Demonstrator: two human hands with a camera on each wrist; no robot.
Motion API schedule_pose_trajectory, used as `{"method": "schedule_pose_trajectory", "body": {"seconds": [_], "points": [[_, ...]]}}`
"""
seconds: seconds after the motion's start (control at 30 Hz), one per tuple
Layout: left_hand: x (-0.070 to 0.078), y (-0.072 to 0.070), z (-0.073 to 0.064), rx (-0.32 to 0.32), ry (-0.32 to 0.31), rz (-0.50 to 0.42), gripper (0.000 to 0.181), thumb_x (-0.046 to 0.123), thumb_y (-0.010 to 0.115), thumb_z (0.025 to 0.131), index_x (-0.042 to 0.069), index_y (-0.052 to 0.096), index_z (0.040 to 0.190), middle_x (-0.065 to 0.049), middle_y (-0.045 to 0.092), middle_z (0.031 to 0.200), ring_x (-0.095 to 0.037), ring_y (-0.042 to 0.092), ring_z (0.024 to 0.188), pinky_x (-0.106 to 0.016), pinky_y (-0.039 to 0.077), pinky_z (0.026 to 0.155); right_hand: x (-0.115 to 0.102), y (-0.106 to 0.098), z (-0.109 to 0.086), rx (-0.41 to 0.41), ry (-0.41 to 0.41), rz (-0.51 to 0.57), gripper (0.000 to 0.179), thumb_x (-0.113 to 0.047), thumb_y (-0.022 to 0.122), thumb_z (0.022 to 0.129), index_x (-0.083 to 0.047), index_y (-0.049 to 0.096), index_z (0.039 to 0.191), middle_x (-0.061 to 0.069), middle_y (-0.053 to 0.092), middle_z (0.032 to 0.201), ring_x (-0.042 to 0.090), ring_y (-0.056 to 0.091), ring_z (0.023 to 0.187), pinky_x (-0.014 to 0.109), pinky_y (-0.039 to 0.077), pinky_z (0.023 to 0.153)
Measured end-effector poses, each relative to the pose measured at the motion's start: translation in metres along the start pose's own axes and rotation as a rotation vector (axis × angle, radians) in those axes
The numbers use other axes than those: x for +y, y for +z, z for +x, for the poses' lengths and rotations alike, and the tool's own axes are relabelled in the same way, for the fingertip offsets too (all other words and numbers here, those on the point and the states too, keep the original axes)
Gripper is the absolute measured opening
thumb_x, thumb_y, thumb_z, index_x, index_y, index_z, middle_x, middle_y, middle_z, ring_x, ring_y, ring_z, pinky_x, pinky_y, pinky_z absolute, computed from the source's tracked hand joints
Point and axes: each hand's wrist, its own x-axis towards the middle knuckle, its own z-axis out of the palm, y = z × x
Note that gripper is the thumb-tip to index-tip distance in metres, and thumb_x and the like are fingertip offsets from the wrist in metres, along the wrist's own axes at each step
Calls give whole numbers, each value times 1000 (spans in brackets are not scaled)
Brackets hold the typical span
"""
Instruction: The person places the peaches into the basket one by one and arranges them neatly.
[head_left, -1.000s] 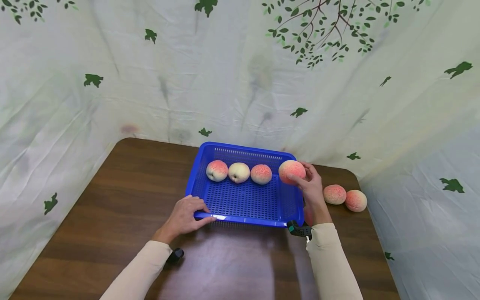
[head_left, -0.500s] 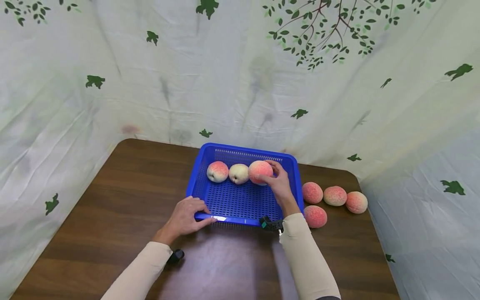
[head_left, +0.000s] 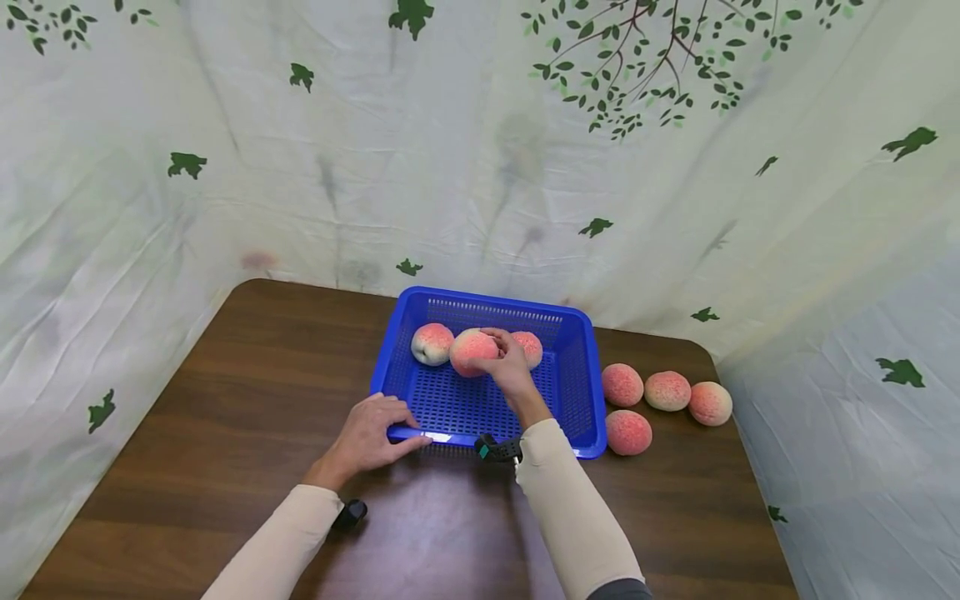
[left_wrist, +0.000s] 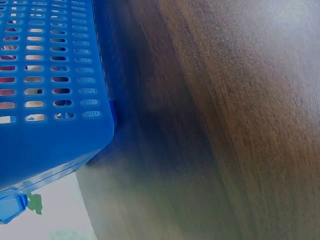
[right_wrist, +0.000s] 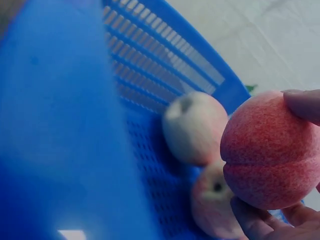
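Right hand [head_left: 513, 369] pinches a peach [head_left: 470, 353] over the basket [head_left: 453, 408], fingers parted to its width; left hand [head_left: 372, 429] grips the basket's near-left corner. Peach is probably light, firm, grippy; hold across its widest part.

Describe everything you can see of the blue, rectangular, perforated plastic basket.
The blue, rectangular, plastic-looking basket sits upright on the brown wood-grain table. It is open-topped, with a smooth rim and rows of holes through its walls and floor. Round pink-and-cream peaches rest inside. The person's left hand grips the near rim by its left corner.
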Motion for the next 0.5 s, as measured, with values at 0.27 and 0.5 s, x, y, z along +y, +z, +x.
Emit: {"method": "schedule_pose_trajectory", "body": {"seconds": [0.27,0.5], "points": [[-1,1,-1,1,6,-1,24,34,85,64,19,68,70,10,62,69,-8,55,64,-27,41,62,7,30,-3,-30,14,-1,60,2,79,70,-3,56,125,16,55,124,27,55,110,38,45,92],[-1,0,0,19,16,-10,24,33,85,62,19,67,70,10,63,69,-8,55,63,-27,41,62,13,48,-6,-42,33,-81,61,-2,80,68,-2,57,124,16,56,125,25,54,107,37,46,90]]}}
